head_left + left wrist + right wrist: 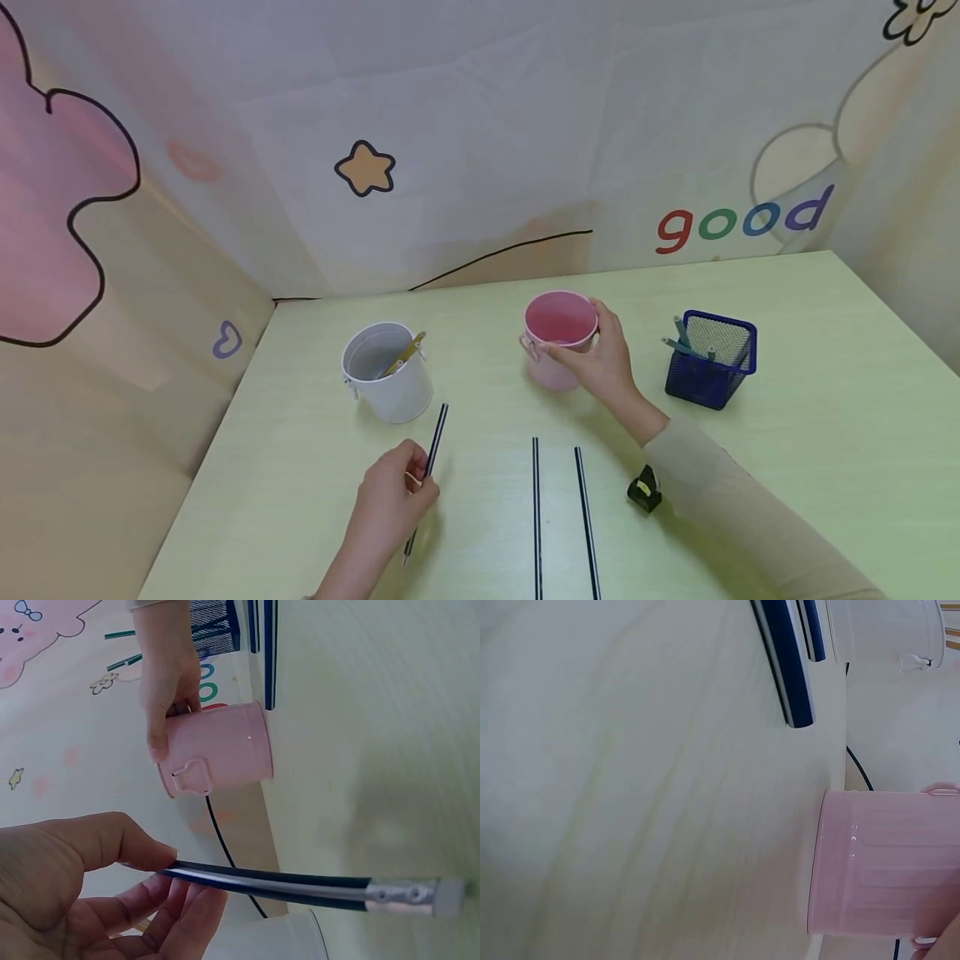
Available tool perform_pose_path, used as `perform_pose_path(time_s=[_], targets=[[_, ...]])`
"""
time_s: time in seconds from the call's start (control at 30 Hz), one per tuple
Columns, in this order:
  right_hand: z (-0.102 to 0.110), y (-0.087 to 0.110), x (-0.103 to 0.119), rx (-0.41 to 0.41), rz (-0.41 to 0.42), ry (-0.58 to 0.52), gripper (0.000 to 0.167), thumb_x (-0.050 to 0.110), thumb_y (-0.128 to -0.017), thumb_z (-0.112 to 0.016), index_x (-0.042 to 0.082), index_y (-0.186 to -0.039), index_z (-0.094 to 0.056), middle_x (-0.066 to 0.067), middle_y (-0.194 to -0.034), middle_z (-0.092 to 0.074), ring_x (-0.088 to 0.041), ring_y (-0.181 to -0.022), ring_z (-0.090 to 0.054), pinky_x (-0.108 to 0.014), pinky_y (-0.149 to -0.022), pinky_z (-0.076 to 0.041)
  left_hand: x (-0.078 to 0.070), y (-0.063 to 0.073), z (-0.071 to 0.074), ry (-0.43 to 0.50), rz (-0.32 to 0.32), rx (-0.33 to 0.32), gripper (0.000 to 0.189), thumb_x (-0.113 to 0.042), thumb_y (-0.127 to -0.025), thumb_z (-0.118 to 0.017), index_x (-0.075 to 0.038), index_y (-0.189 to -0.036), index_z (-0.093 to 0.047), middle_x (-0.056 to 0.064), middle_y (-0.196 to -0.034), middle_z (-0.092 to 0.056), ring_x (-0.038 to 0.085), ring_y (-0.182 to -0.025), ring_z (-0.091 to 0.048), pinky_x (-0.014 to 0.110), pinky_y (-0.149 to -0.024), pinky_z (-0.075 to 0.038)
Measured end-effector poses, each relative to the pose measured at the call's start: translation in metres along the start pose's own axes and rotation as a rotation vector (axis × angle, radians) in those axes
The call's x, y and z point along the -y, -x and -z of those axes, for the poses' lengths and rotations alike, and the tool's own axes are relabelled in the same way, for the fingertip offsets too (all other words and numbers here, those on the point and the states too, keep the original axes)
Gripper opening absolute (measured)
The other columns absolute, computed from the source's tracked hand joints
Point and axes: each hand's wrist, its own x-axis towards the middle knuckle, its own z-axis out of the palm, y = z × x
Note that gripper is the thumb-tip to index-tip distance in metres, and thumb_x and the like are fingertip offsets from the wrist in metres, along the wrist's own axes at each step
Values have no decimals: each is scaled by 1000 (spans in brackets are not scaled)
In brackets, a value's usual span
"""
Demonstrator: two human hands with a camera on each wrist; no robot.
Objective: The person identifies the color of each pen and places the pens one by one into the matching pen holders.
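Observation:
My left hand (390, 500) pinches a dark striped pencil (438, 433) between thumb and fingers, just in front of the white bucket (401, 396). Its metal band and white eraser (450, 897) point down toward the table in the left wrist view. With thumb and fingers spread across the rim, my right hand (603, 358) grips the pink bucket (553, 375), which stands upright on the table. Two more striped pencils (537, 508) lie side by side nearer to me. In the right wrist view the pink bucket (885, 862) hides most of that hand.
Yellow pencils (405, 354) lean inside the white bucket. A blue mesh holder (701, 383) with green pencils (681, 332) stands on the right. Beside my right sleeve sits a small black sharpener-like object (643, 490). A printed cloth (480, 150) hangs behind the table.

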Motion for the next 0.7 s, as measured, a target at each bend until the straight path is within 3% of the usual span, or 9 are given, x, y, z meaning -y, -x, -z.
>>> perform_pose_path(time_s=[0.13, 0.4, 0.7], targets=[[0, 0, 0, 1, -3, -10, 93, 26, -75, -81, 4, -147, -26, -17, -145, -36, -35, -132, -38, -51, -103, -40, -2, 0, 0, -8, -37, -56, 14, 1, -70, -61, -8, -80, -56, 0, -72, -56, 8, -62, -52, 24, -58, -45], [-1, 0, 0, 5, -13, -24, 93, 28, -75, -81, 5, -147, -26, -16, -145, -36, -33, -133, -38, -49, -103, -40, -10, -2, 9, 19, 33, -54, 13, 3, -75, -62, -6, -84, -59, 2, -77, -59, 11, -70, -56, 23, -63, -50], [0, 0, 0, -11, -6, -23, 92, 27, -75, -81, 5, -146, -28, -16, -144, -38, -32, -133, -39, -48, -103, -41, -12, -3, 7, 60, -17, -107, 16, 8, -74, -61, -4, -84, -58, 5, -77, -60, 14, -71, -59, 21, -61, -53]])
